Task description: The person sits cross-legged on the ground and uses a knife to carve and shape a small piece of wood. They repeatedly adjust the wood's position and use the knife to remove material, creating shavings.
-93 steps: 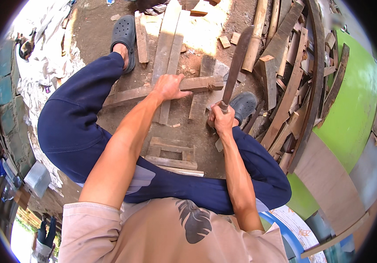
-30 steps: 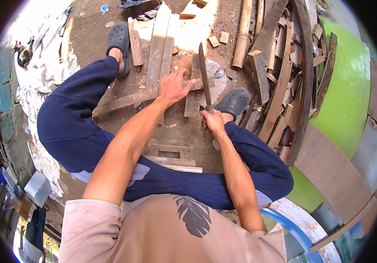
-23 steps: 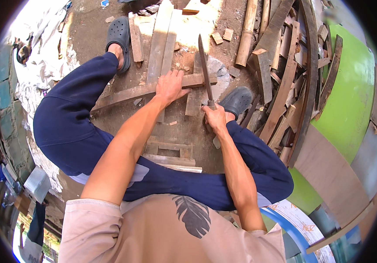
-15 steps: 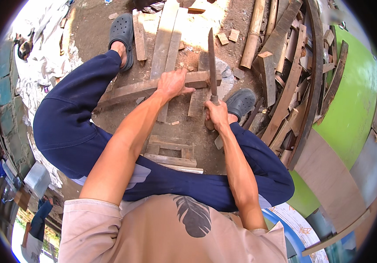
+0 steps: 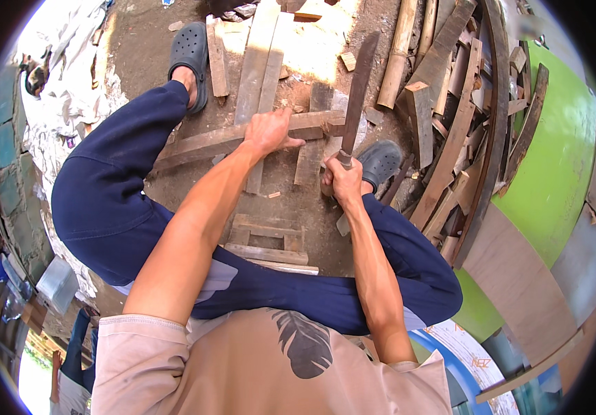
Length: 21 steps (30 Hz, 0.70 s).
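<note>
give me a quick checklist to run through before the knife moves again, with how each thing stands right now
1. Left hand holding the wooden bar: ok, fingers over its far edge.
2. Right hand on the knife: ok, closed around the handle.
3. Left fingers clear of the blade: ok, the blade is to their right.
4. Right shoe well away from the knife: not ok, I'd say; it sits close beside the right hand.
5. Bar firmly supported: cannot tell; it crosses above a board, but contact is unclear.
6. Blade edge sharp: cannot tell from this view.
</note>
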Each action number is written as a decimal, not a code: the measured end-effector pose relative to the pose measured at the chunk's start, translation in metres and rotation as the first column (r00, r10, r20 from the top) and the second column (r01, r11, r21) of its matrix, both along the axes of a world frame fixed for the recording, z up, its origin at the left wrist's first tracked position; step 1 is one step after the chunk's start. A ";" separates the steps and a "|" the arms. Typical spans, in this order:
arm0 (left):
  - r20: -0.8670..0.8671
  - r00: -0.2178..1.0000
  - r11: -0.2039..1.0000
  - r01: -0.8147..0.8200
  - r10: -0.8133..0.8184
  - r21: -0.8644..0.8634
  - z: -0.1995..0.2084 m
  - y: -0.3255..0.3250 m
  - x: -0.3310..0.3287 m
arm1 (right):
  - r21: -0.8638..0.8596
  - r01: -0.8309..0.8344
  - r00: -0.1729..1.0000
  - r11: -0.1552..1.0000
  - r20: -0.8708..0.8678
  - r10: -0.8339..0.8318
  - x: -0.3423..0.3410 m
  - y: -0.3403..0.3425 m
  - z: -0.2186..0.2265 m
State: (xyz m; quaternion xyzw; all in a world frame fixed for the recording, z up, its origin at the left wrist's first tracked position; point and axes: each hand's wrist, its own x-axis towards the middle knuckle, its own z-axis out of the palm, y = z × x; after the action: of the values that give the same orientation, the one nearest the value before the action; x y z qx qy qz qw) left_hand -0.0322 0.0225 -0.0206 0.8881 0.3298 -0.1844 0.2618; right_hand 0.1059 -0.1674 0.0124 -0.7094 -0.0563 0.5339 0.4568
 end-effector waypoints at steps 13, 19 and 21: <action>-0.012 1.000 0.993 0.014 -0.015 -0.116 -0.001 0.024 0.009 | -0.281 -0.203 0.879 0.938 0.370 0.301 0.001 0.002 -0.008; -0.035 0.998 0.968 0.041 -0.051 -0.249 -0.007 0.043 0.015 | -0.296 -0.150 0.887 0.943 0.382 0.261 0.001 0.027 0.025; -0.022 0.999 0.962 0.036 -0.044 -0.271 -0.012 0.045 0.014 | -0.251 -0.133 0.876 0.959 0.424 0.232 0.001 0.028 0.022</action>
State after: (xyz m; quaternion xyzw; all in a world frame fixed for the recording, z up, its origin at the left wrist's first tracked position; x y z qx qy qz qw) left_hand -0.0183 0.0678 -0.0322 0.8478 0.2870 -0.2454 0.3723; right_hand 0.1067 -0.1396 0.0348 -0.8497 -0.1693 0.3994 0.2996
